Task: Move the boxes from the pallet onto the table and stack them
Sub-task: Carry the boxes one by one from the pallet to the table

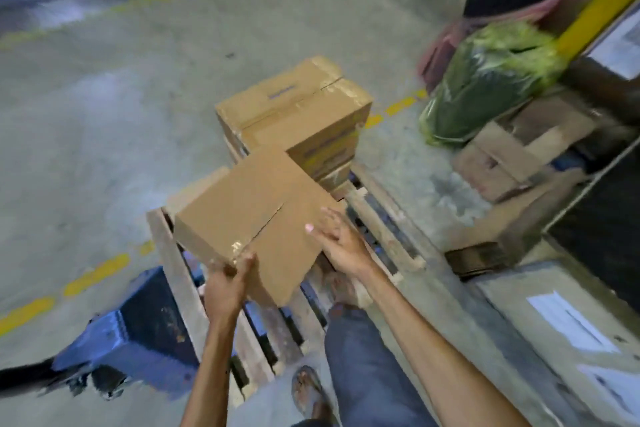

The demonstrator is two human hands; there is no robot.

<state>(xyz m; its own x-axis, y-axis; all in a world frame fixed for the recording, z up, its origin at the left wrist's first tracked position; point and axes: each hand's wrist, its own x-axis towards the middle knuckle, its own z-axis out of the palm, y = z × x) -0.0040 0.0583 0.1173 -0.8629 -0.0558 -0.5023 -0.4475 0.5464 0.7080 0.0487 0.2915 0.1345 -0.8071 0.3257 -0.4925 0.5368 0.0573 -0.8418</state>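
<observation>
A cardboard box [252, 215] is gripped at its near corner by the left hand [228, 284] and touched by the right hand [341, 243]; other boxes [294, 107] are stacked at the pallet [180, 274]'s far end.

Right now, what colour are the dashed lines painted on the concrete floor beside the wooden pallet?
Yellow; the dashed floor lines show best in the head view.

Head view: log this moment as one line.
left hand grips cardboard box corner | right hand open at its edge | stack on pallet

brown box [249, 204], blue crate [138, 333]
</observation>
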